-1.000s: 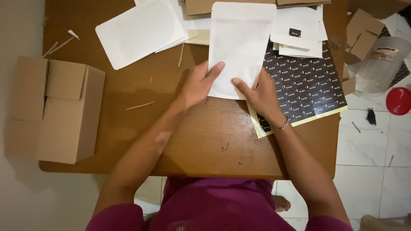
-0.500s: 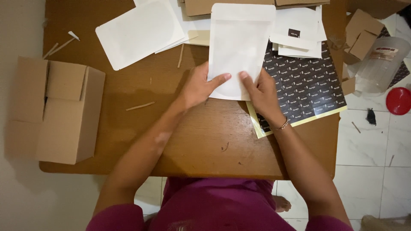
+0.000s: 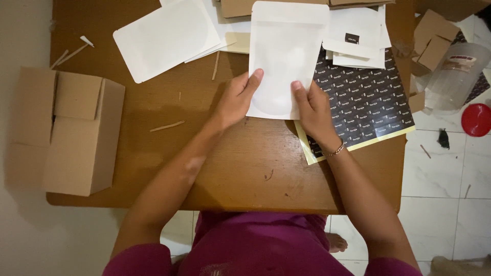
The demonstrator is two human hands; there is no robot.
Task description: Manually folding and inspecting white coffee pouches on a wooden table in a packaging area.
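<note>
Seen from above, a person in a magenta top (image 3: 255, 245) works at a brown wooden table (image 3: 230, 168), both hands closed on the lower part of a white stand-up pouch (image 3: 286, 56) that lies flat at the table's middle, its top edge pointing away from the body. The left hand (image 3: 236, 99) grips the pouch's lower left edge, thumb stretched across the front face and the other fingers tucked out of sight behind it. The right hand (image 3: 312, 110), a thin bracelet (image 3: 336, 150) at the wrist, pinches the lower right edge in the same way, thumb on top. The pouch's right side overlaps a black sticker sheet (image 3: 368, 102) with a repeating pattern and a pale yellow backing, which lies just beside the right hand and reaches toward the table's right edge. More white pouches (image 3: 163, 38) lie fanned at the upper left of the table, and a small stack of white cards (image 3: 358, 38) rests on the sheet's upper part. An open cardboard box (image 3: 66, 133) sits at the table's left end, hanging partly over the edge. On the tiled floor (image 3: 445, 174) to the right stand a clear plastic jar (image 3: 455, 76) and, just beside it, a red lid (image 3: 476, 119).
</note>
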